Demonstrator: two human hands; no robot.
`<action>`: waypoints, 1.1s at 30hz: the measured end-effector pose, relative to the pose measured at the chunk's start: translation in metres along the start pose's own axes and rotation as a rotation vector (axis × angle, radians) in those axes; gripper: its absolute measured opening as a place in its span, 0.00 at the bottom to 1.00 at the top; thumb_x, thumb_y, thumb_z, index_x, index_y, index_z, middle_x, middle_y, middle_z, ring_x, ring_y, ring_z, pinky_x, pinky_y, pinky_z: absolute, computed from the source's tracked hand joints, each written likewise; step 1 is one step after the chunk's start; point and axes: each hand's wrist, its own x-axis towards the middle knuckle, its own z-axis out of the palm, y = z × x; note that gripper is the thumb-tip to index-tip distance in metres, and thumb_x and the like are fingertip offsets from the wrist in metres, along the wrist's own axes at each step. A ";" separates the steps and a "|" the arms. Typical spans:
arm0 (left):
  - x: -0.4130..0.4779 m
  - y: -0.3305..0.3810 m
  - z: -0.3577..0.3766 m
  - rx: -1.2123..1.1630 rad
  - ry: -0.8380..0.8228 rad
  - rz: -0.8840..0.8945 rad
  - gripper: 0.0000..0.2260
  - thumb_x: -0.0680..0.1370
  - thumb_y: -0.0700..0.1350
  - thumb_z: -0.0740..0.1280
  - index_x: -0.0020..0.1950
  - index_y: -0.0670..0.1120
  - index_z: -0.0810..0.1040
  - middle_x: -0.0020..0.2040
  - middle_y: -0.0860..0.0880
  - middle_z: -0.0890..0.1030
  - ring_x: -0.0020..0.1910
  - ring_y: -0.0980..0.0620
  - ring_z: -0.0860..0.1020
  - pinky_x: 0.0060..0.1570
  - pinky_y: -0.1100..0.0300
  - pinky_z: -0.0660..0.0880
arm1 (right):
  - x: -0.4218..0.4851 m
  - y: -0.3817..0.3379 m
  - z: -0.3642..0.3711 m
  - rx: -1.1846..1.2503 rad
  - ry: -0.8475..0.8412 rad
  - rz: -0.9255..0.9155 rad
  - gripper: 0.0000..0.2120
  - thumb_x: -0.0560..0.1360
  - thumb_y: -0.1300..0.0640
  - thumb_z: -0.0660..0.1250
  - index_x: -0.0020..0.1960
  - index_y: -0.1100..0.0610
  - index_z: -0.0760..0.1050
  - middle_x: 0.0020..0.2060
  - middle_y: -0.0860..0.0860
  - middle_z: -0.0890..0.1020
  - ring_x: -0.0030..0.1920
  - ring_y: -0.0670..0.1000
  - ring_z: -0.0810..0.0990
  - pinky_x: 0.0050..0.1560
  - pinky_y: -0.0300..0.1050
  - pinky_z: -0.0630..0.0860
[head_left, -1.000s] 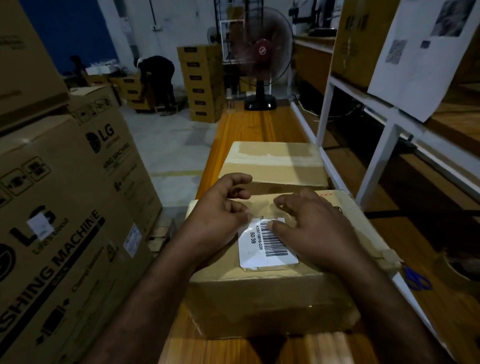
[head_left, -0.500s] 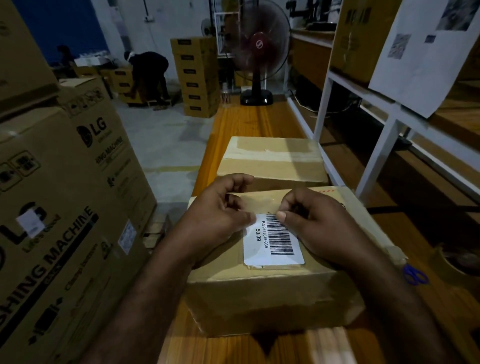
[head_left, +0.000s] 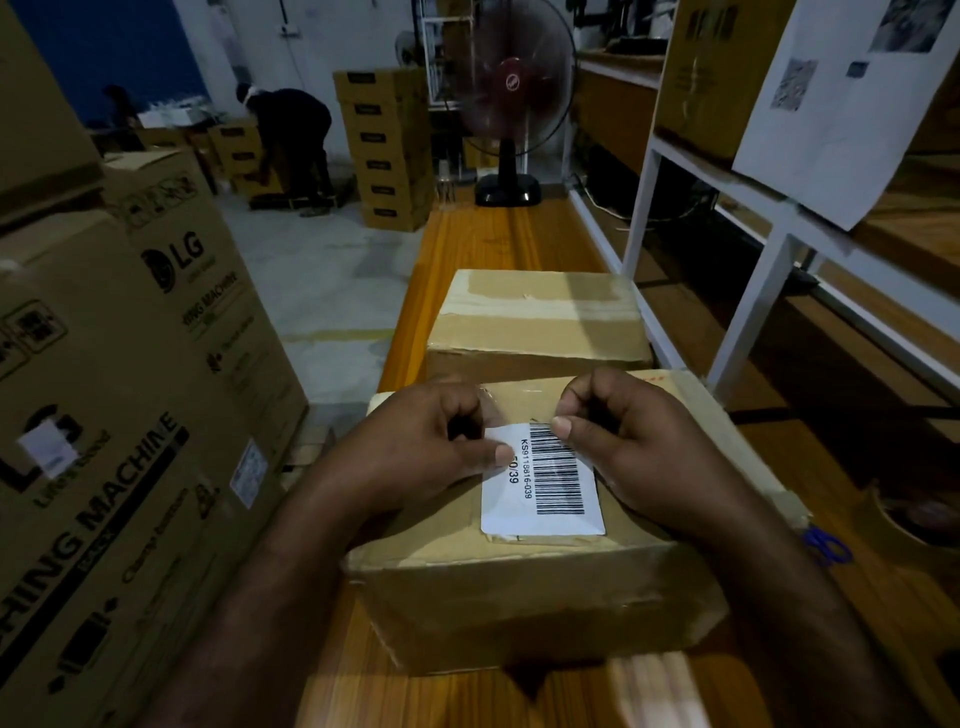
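A taped cardboard box (head_left: 519, 587) stands on the wooden table (head_left: 498, 239) right in front of me. A white barcode label (head_left: 545, 483) lies on its top. My left hand (head_left: 415, 457) has its fingers curled and its thumb pressing the label's upper left part. My right hand (head_left: 634, 447) is curled too, with its thumb on the label's top edge over the barcode. Both hands hide the label's upper corners.
A second taped box (head_left: 535, 317) sits just behind the first. Large washing-machine cartons (head_left: 119, 389) stand at left. A white shelf frame (head_left: 748, 291) runs along the right, blue scissors (head_left: 828, 543) and a tape roll (head_left: 914, 519) beside it. A fan (head_left: 511, 104) turns at the table's far end; a person (head_left: 291, 140) bends over boxes.
Both hands have curled tighter and drawn up to the label's top edge. The label now lies straighter on the box top.
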 end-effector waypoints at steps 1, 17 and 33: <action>-0.001 -0.001 0.000 -0.020 -0.004 0.007 0.04 0.76 0.47 0.72 0.49 0.50 0.82 0.49 0.56 0.84 0.48 0.56 0.82 0.43 0.58 0.82 | 0.000 0.000 0.000 0.028 0.005 0.000 0.04 0.78 0.54 0.67 0.46 0.45 0.74 0.42 0.47 0.82 0.43 0.46 0.82 0.39 0.53 0.82; 0.002 0.007 0.010 -0.172 0.056 -0.030 0.24 0.73 0.42 0.76 0.63 0.59 0.71 0.53 0.58 0.78 0.47 0.59 0.81 0.34 0.68 0.79 | 0.002 -0.002 0.000 -0.080 -0.038 0.011 0.03 0.76 0.50 0.69 0.43 0.45 0.78 0.40 0.44 0.83 0.41 0.42 0.82 0.36 0.50 0.82; -0.005 0.001 0.014 -0.400 0.105 0.017 0.17 0.71 0.36 0.76 0.53 0.52 0.76 0.49 0.48 0.85 0.46 0.50 0.86 0.42 0.49 0.84 | 0.001 -0.011 -0.005 0.050 -0.176 0.075 0.13 0.66 0.41 0.76 0.47 0.45 0.81 0.41 0.44 0.85 0.41 0.44 0.85 0.42 0.57 0.83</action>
